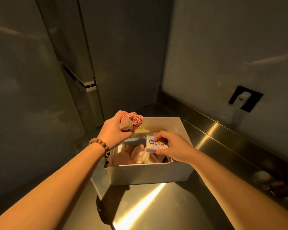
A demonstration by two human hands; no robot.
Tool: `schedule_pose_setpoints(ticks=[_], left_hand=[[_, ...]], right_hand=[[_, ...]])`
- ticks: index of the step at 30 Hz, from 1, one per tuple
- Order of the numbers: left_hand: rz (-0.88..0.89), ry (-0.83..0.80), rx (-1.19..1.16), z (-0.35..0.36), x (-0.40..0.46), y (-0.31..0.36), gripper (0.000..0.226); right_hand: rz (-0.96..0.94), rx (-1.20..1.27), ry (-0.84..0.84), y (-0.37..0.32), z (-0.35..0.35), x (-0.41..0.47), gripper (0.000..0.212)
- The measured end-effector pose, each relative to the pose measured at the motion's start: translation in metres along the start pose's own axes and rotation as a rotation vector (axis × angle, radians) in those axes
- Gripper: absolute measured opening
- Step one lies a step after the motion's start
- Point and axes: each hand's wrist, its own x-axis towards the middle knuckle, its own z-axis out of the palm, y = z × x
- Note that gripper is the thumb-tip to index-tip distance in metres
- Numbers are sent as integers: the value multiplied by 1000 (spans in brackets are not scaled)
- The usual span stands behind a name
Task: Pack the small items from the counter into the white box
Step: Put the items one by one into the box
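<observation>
A white box [150, 174] stands on the steel counter, open at the top. Inside lie pink fluffy items [140, 156], a blue-grey brush [133, 140] and yellowish pieces at the far side. My left hand [113, 128] is above the box's far left corner and grips a red checked scrunchie [135, 119] together with a beige fuzzy one [126, 125]. My right hand [175, 148] is over the box and pinches a small purple-and-white printed packet [154, 145] between fingers and thumb.
The steel counter [156, 205] runs right along a raised back ledge [223, 130]. Several small blurred items [273, 185] lie at the right edge of the counter. A tall fridge [83, 63] stands to the left. A wall socket [244, 98] is on the right wall.
</observation>
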Motion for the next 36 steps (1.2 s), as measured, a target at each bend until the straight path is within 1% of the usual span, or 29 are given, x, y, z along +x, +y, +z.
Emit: schedule_pose_setpoints(ticks=[3,6,11,18,20,22,23,25,27,29,32,36], left_hand=[[0,-15,-6,-3,-1,-11,53],[0,-30,-22,-4,1,-18,55],[21,-68,-39,-4,6,-23,57],[17,-118,-63,3,10,-31,58],[21,-137,-84,4,11,-31,57],[30,-160,-111,4,12,-30,56],[34,-175,-121,4,12,-29,57],[34,-219,-130,7,13,-26,60],[27,-275,-153,10,14,-22,63],[21,-319,-183,15,16,-17,64],[27,-339,-185,20,19,-13,66],[24,-367,-204,22,21,-10,61]], right_hand=[[-4,-76,-164,0,9,11,34],[17,-87,-272,3,17,22,36],[84,-59,-326,3,26,39,22],[68,-117,-420,2,29,44,23],[84,-83,-393,1,24,44,20],[89,-33,-255,-3,14,47,18],[90,9,-160,-7,8,48,20],[61,85,-21,-15,-3,51,37],[13,120,-15,-22,-8,53,55],[4,123,-63,-25,-9,54,60],[17,99,-65,-22,-10,54,51],[69,134,-34,-13,-12,53,27]])
